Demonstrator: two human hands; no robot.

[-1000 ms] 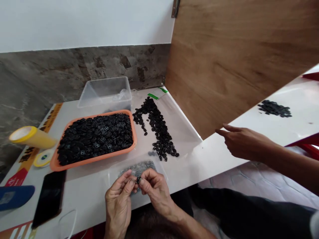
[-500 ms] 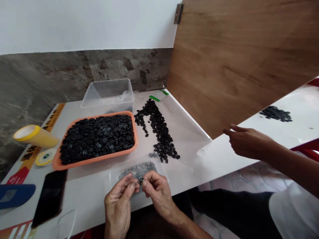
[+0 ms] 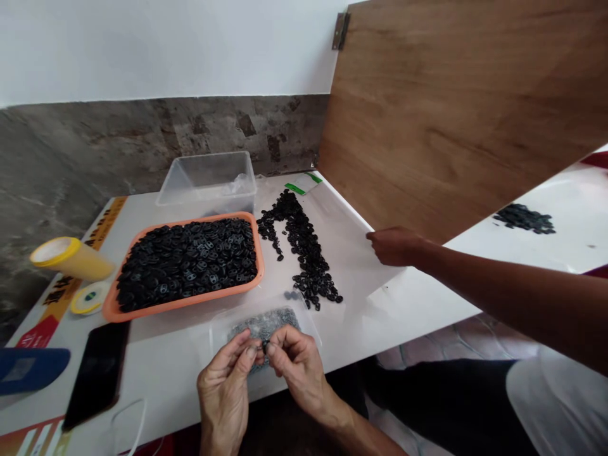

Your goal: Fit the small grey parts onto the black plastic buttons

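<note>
My right hand (image 3: 300, 367) is closed in a pinch on a small black plastic piece (image 3: 265, 346). Facing it, my left hand (image 3: 227, 383) also pinches with thumb and fingers; what lies in its fingertips is too small to make out. The fingertips of both hands nearly meet. Just behind them stands a shallow clear tub (image 3: 311, 320) holding small grey, metallic-looking parts (image 3: 273, 320). Beyond it, an orange tray (image 3: 259, 269) is heaped with flat black pieces with two slots (image 3: 190, 263). More black pieces (image 3: 304, 244) are spread loose on the white table to the right.
Another person's hand (image 3: 396, 246) reaches in from the right beside a hinged wooden board (image 3: 456, 114). Behind the tray sits a clear box (image 3: 209, 180). At left are a yellow canister (image 3: 73, 258), its lid (image 3: 88, 299), a phone (image 3: 97, 370) and a blue object (image 3: 35, 369).
The other person's hand has moved left, from the board's lower edge to over the white table near its corner. My hands stay almost in place, fingertips slightly shifted.
</note>
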